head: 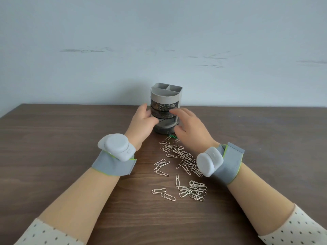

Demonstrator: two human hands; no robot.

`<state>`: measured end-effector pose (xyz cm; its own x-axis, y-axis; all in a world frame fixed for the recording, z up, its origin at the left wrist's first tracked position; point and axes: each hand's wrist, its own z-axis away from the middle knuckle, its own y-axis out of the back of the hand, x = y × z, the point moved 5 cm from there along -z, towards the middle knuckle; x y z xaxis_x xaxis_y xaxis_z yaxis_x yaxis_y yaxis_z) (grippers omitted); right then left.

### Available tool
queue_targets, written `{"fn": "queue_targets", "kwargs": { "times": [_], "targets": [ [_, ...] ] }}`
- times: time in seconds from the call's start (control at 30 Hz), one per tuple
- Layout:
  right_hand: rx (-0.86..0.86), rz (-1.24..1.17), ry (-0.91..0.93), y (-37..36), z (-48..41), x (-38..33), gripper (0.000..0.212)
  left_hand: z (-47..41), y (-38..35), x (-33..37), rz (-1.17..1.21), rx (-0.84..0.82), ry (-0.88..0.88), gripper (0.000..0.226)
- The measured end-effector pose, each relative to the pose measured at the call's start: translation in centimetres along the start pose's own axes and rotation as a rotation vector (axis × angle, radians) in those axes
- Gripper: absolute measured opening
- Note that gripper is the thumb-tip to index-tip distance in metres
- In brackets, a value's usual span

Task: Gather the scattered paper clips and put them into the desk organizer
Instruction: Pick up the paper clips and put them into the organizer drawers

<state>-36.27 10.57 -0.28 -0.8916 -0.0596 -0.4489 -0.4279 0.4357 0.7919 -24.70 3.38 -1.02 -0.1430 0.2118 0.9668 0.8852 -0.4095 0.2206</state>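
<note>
Organizer [166, 101]: grey cylinder, upright, open top split into compartments, clear swivel tiers below with silver clips inside, one grey tier swung out. Sits between both hands' fingertips. Clips [184, 167]: silver, loose scatter between the wrists, denser by the right one. One green clip [172, 136] just beside the right thumb.

No readable text, labels or numbers anywhere.

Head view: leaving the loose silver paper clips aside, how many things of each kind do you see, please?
Desk organizer: 1
Green paper clip: 1
Hands: 2, left hand and right hand
Wrist devices: 2
Total: 6
</note>
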Motion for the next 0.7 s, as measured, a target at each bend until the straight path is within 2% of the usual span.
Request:
{"fn": "queue_targets", "kwargs": {
  "times": [0.07, 0.13, 0.4, 0.53, 0.7],
  "targets": [
    [-0.004, 0.021, 0.025, -0.4, 0.1, -0.3, 0.05, 0.4, -0.4, 0.0, 0.048, -0.048, 0.022, 0.056],
    [0.01, 0.059, 0.038, -0.2, 0.2, -0.1, 0.048, 1.0, -0.3, -0.1, 0.052, -0.029, 0.041, 0.067],
    [0.024, 0.335, 0.004, -0.8, -0.2, -0.6, 0.053, 1.8, -0.4, -0.1, 0.029, 0.055, 0.006, 0.055],
    [0.081, 0.319, 0.013, -0.6, -0.4, -1.2, 0.053, 1.9, -0.5, -0.2, 0.033, 0.056, 0.003, 0.054],
    [0.04, 0.369, 0.007, -1.3, -0.6, -0.7, 0.049, 1.8, -0.4, -0.3, 0.02, 0.064, 0.014, 0.053]
  ]
}}
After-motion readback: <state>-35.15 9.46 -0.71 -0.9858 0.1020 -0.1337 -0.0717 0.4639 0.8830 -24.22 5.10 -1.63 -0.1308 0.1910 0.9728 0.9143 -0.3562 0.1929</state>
